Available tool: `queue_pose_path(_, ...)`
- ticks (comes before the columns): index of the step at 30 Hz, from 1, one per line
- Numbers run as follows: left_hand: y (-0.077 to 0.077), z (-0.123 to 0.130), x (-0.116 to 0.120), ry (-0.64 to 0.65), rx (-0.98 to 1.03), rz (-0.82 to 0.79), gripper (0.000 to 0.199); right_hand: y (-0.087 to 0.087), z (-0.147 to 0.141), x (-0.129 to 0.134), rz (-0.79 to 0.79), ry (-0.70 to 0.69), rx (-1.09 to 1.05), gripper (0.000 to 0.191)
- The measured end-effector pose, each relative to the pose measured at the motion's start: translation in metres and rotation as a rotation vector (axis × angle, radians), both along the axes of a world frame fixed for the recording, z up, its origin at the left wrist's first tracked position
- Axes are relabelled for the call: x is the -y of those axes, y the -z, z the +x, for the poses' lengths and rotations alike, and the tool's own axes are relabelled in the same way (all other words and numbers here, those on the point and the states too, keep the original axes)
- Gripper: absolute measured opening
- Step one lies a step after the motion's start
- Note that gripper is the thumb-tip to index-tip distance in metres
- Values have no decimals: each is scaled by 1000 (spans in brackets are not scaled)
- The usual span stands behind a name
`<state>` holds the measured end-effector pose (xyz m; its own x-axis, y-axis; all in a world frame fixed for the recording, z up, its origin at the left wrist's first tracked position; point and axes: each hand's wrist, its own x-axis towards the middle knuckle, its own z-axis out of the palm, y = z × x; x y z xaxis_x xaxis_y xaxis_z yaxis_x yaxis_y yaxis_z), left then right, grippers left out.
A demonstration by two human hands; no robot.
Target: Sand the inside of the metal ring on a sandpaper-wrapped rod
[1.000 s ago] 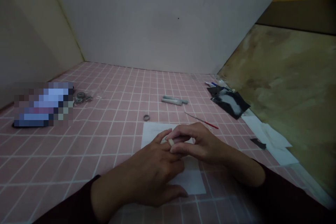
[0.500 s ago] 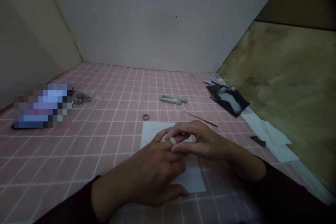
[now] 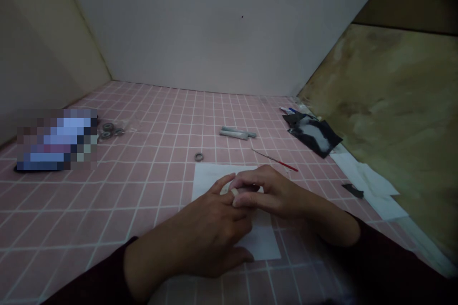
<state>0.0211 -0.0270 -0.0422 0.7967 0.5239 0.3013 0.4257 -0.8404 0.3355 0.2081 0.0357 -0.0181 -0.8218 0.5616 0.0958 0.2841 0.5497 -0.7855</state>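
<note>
Over a white paper sheet (image 3: 266, 243), my left hand (image 3: 211, 221) is held out palm down with its fingers apart. A pale ring (image 3: 234, 192) encircles one of its fingers. My right hand (image 3: 270, 193) comes from the right and pinches that ring between thumb and fingers, which partly cover it. Just beyond the paper lies a grey ring (image 3: 199, 157). A thin tool with a red handle (image 3: 286, 166) rests on the table past my right hand.
Grey flat bars (image 3: 236, 133) lie farther back on the pink checked cloth (image 3: 150, 152). On the left are a pixelated phone-like device (image 3: 57, 143) and several grey rings (image 3: 107, 129). A black sheet with pale powder (image 3: 315, 133), white papers (image 3: 375, 186) and a black scrap (image 3: 353, 190) line the right side.
My right hand's fingers have closed in further around the pale ring, covering more of it. The ring sits slightly closer to the left hand's knuckles. The camera view has shifted a little.
</note>
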Motion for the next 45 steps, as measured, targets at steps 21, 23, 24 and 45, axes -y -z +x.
queue_pose_path(21,-8,-17,-12,-179,119,211,17,18,16,-33,-663,95,-503,20)
queue_pose_path(23,-8,-19,-15,-233,134,231,16,23,14,-32,-762,106,-556,25)
queue_pose_path(24,-7,-19,-16,-263,143,236,15,25,13,-32,-803,115,-578,27)
queue_pose_path(45,4,-23,-24,-401,98,153,19,13,12,-95,-24,331,8,25)
